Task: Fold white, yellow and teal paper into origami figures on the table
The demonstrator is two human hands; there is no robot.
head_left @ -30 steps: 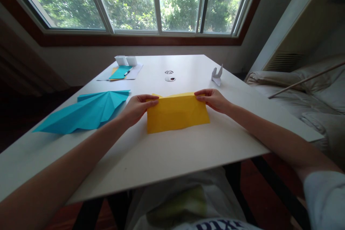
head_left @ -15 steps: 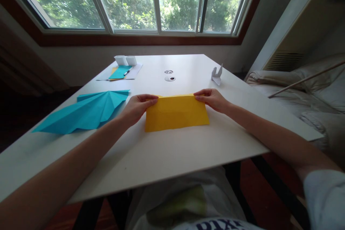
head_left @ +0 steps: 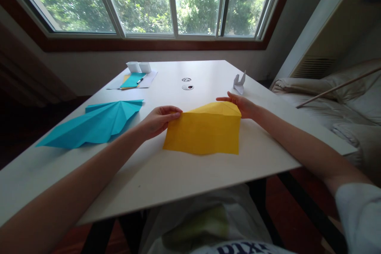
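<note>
A yellow sheet of paper [head_left: 203,133] with a crease across its upper part hangs tilted above the near half of the table. My left hand [head_left: 160,121] pinches its upper left corner between thumb and fingers. At the upper right corner, my right hand [head_left: 244,105] has its fingers stretched apart behind the paper, which partly hides them. To the left of my left hand lies a creased turquoise sheet of paper [head_left: 98,125], folded like a fan.
On the white table [head_left: 154,182], a grey folded paper figure [head_left: 239,83] stands at the far right. Far left are paper sheets [head_left: 132,80], a pen [head_left: 141,79] and two small white containers [head_left: 139,67]. Two round table inserts [head_left: 187,87] sit mid-back.
The yellow paper has moved nearer and slightly right, and its far part now bulges up. My right hand has loosened its pinch and moved right with its fingers spreading.
</note>
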